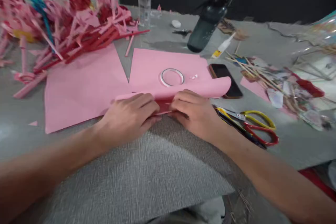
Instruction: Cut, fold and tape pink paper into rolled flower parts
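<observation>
Both hands are closed on the near edge of a pink paper sheet (210,86), which curls upward in a loose roll toward the right. My left hand (131,113) grips it with the fingers bent over the edge. Close beside it, my right hand (195,113) pinches the same edge, thumb underneath. A white ring (172,69), perhaps a tape roll, lies on a pink sheet (149,64) just behind the roll. Another pink sheet (84,87) lies flat on the left, partly under my left hand.
Scissors (258,129) with yellow and red handles lie by my right forearm. A phone (231,84) sits partly under the paper. Pink and red paper flowers and strips (78,31) are heaped at left. A dark bottle (204,28) and a clear cylinder (144,0) stand behind; sticks and scraps (278,84) lie right.
</observation>
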`<state>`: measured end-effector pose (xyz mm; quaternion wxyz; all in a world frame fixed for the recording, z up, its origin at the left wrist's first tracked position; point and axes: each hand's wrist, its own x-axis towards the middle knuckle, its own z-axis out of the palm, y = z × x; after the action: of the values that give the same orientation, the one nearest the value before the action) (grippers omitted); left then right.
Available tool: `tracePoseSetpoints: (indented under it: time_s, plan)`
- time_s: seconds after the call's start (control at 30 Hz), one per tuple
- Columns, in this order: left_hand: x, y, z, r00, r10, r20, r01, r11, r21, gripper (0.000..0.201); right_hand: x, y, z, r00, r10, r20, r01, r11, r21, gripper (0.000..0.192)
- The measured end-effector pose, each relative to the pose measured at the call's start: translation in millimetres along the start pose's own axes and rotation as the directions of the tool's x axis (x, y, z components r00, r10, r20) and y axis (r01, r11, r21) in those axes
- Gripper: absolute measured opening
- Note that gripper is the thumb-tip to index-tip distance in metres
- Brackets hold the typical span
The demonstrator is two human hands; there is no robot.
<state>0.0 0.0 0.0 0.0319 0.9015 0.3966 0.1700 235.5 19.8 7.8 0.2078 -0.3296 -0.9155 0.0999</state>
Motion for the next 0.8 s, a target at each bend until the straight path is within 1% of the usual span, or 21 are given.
tracePoseSetpoints:
  time_s: [0.1, 0.23, 0.37, 0.5, 0.67, 0.8]
  plan:
    - [0.2, -2.3, 3.3, 0.999, 0.034, -0.037, -0.034, 0.999, 0.014, 0.010, -1.9, 0.6, -1.0, 1.000, 0.009, -0.009, -0.009, 1.000, -0.001, 0.009]
    - [1.7, -4.0, 5.3, 0.997, 0.061, -0.055, -0.061, 0.998, 0.006, 0.008, -2.0, 0.9, -0.2, 1.000, 0.017, -0.002, -0.017, 1.000, -0.021, 0.009]
    - [3.0, -5.0, 7.2, 0.997, 0.056, -0.052, -0.059, 0.996, -0.072, 0.011, -1.3, 2.4, 1.0, 1.000, 0.007, 0.015, -0.007, 1.000, -0.007, 0.006]
    - [2.9, -5.7, 9.3, 0.996, 0.066, -0.058, -0.072, 0.990, -0.122, 0.014, -1.0, 3.8, 0.9, 0.999, 0.003, 0.051, -0.004, 1.000, 0.021, 0.009]
    - [2.1, -6.1, 10.7, 0.997, 0.063, -0.051, -0.069, 0.989, -0.130, 0.013, -0.8, 3.3, 0.3, 0.996, 0.019, 0.083, -0.020, 1.000, 0.021, 0.011]
    - [2.5, -5.2, 10.3, 0.996, 0.058, -0.071, -0.065, 0.992, -0.104, 0.015, -0.6, 2.0, -0.3, 0.997, 0.043, 0.067, -0.043, 0.999, 0.005, 0.013]
